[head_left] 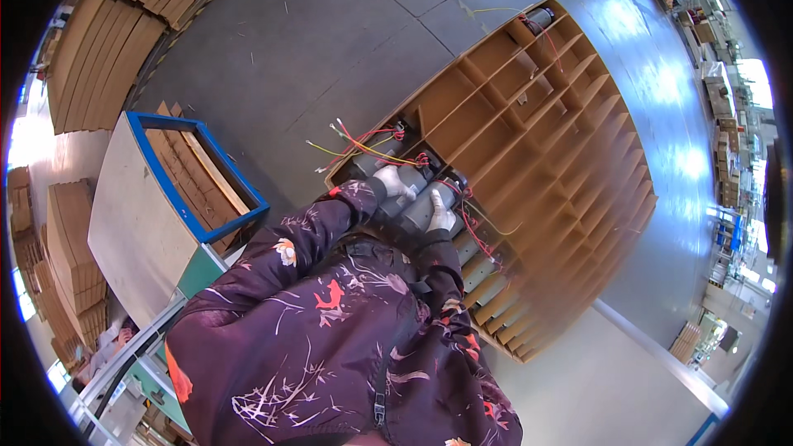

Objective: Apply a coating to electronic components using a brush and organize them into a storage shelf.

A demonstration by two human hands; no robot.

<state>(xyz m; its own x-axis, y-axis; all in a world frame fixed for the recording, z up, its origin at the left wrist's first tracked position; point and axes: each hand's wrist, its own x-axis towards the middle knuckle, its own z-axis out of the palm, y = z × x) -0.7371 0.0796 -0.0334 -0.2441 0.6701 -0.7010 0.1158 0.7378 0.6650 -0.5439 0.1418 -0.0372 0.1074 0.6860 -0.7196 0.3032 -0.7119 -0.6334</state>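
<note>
A grey floor [355,49] spreads beyond the divided box [448,120], where grey cylinders [419,209] fill some near-side cells; most others lack one. Left hand [395,182] and right hand [443,212] touch cylinders; whether either grip is closed, I cannot tell.

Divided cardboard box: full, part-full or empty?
Part-full: grey cylinders sit along the person's side of the box, another cylinder in its far corner; many middle cells show bare cardboard.
</note>
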